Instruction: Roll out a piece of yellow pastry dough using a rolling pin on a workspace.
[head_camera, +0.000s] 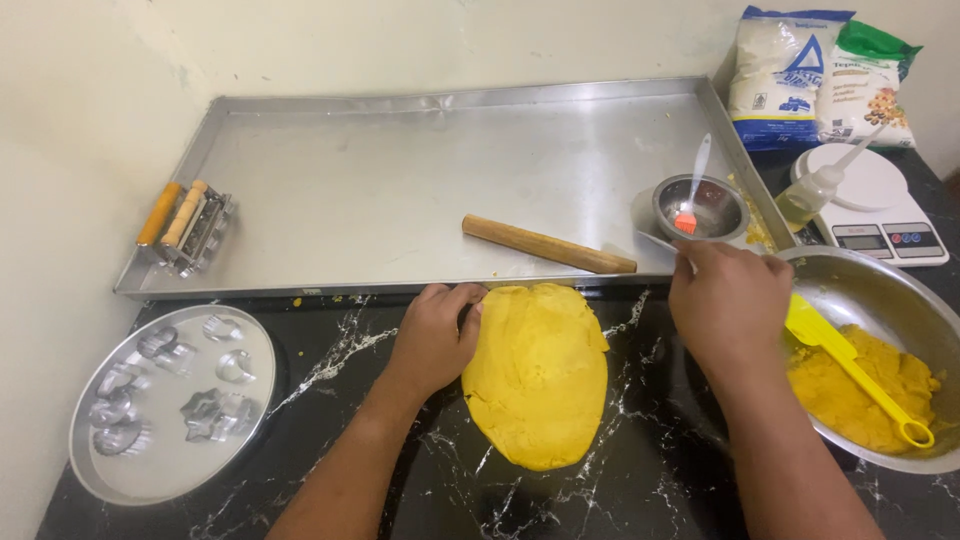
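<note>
At the black marble counter's back edge, the left hand (432, 335) presses loosely curled, gripping nothing, against the flattened oval slab of yellow dough (537, 372), while the right hand (730, 300) hovers open and empty near the small steel bowl (700, 208), the dough seemingly ready for the wooden rolling pin (548, 245).

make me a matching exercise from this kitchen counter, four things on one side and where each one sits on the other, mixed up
Things:
1. rolling pin
2. yellow spatula
3. metal cutters
4. red brush

Places:
A. in the small steel bowl
B. on the round plate
C. on the big steel tray
D. in the large bowl with yellow dough

Pairs: 1-C, 2-D, 3-B, 4-A
</note>
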